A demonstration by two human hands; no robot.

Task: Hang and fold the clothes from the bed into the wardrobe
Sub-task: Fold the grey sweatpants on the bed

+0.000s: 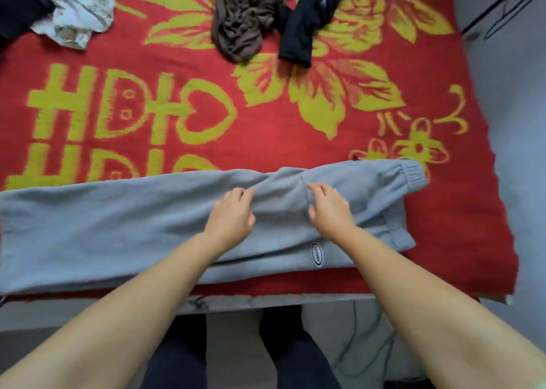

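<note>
Grey sweatpants (118, 229) lie flat across the near edge of the bed, the elastic cuffs (409, 173) at the right and an oval logo patch (316, 255) near the front. My left hand (233, 214) has its fingers curled on a fold in the middle of the pants and pinches the cloth. My right hand (328, 208) rests on the fabric just to the right, beside a seam, with loosely bent fingers and the thumb spread.
A red blanket (266, 122) with yellow-green flowers and letters covers the bed. At the far side lie a crumpled brown garment (239, 19), a black garment (304, 19), a pale patterned cloth (79, 7) and a dark item (17, 4). Grey floor (517, 122) lies to the right.
</note>
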